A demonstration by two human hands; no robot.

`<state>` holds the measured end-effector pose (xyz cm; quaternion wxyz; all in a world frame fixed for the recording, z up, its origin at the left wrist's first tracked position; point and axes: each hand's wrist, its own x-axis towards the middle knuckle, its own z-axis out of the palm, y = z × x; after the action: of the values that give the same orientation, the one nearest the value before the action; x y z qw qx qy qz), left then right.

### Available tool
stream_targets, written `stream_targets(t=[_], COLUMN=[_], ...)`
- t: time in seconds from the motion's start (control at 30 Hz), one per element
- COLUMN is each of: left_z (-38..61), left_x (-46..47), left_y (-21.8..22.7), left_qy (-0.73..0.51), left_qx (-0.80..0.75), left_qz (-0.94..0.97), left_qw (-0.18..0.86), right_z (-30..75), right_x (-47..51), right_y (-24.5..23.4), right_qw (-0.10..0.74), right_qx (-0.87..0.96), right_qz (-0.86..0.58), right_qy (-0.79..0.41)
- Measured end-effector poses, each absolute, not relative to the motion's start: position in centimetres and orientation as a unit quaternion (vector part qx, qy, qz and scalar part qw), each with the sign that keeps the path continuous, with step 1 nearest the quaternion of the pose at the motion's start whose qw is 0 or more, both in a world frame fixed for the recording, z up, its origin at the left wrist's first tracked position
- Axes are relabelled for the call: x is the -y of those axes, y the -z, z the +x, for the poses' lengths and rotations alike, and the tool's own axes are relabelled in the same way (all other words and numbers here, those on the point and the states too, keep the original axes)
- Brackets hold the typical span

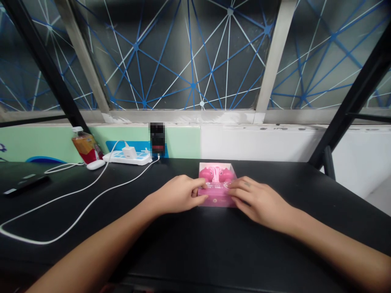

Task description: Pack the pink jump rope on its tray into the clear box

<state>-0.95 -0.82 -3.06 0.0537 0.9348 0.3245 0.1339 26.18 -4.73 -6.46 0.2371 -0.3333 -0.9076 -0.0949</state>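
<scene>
A small pink box [216, 200] lies on the black desk in front of me, its white inner edge showing at the back. In its far part sit two rounded pink pieces [226, 175] that look like earphones, with paler pink parts between them. White print marks the near part of the box. My left hand [180, 194] grips the box's left side, thumb low by the front corner and fingers on top. From the right, my right hand [259, 200] holds the other side, its fingertips over the top and right edge.
Back left, a white power strip [128, 158] carries a white charger plug [129, 152]. A white cable [91, 203] loops over the desk. Nearby are a drink bottle [87, 144], a white mouse-like object [95, 165] and a dark flat object [26, 185]. Black frame posts [345, 97] slant at both sides.
</scene>
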Motion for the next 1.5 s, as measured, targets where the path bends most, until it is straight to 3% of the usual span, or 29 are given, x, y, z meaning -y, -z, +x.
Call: stream_targets(t=[0.37,1.5], left_z=[-0.95,-0.8], left_x=[1.22,1.14], left_y=[2.95,3.01], left_qy=[-0.099,-0.119], left_qx=[-0.294,-0.295], left_qz=[0.947,0.947], left_qw=[-0.08,-0.052], right_z=[26.24,26.09], right_x=[4.62,4.7], right_y=[6.36,6.19], right_qw=[0.232,0.225], right_qx=[0.912,0.912], right_qz=[-0.325,-0.335], right_qy=[0.099,0.08])
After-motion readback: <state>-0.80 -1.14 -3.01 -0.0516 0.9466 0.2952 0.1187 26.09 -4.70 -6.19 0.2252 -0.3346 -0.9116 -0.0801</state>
